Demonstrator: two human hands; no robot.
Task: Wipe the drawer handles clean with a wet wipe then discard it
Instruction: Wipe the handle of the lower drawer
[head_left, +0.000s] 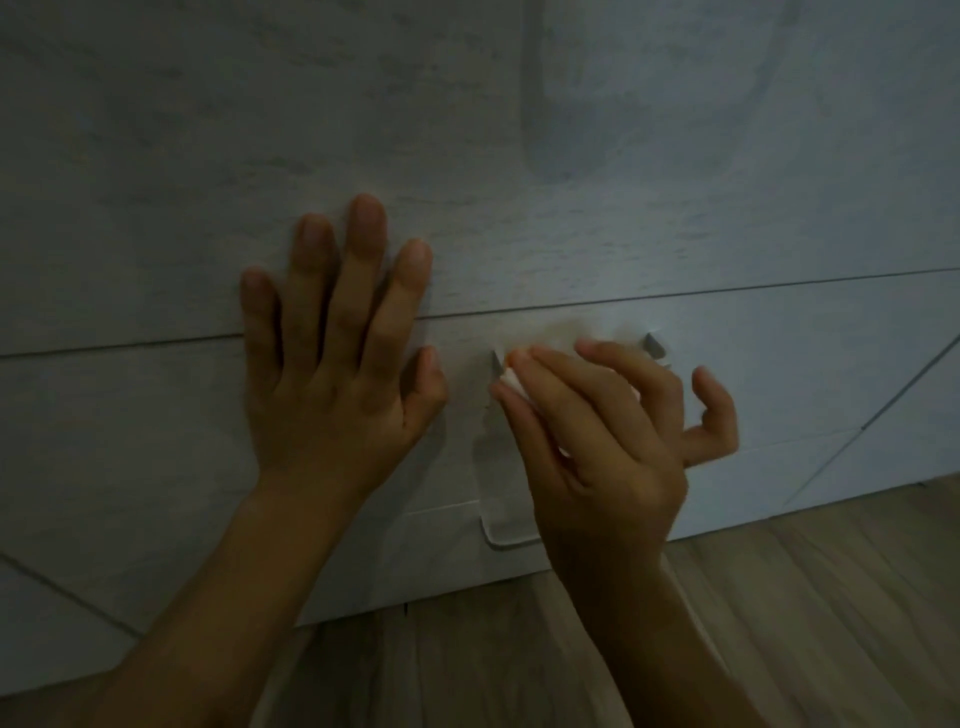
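– White wipe (511, 383): where is it?
– Bunched against the upper drawer handle (655, 347). The right hand (597, 441) pinches it between thumb and curled fingers, with the little finger sticking out free.
– And the left hand (332, 374)?
– Flat on the pale wood-grain drawer front (779, 374), just left of that handle, fingers straight and spread, holding nothing.
– Any writing?
– Too dim to tell. A second handle (506, 535) sits lower, near the wooden floor (805, 597).

The drawer front (571, 234) is pale, matt, wood-grain board. The upper handle (655, 346) looks like smooth grey metal. The wet wipe (513, 378) is soft white cloth. At five o'clock, the floor (805, 597) is matt brown wood planking.
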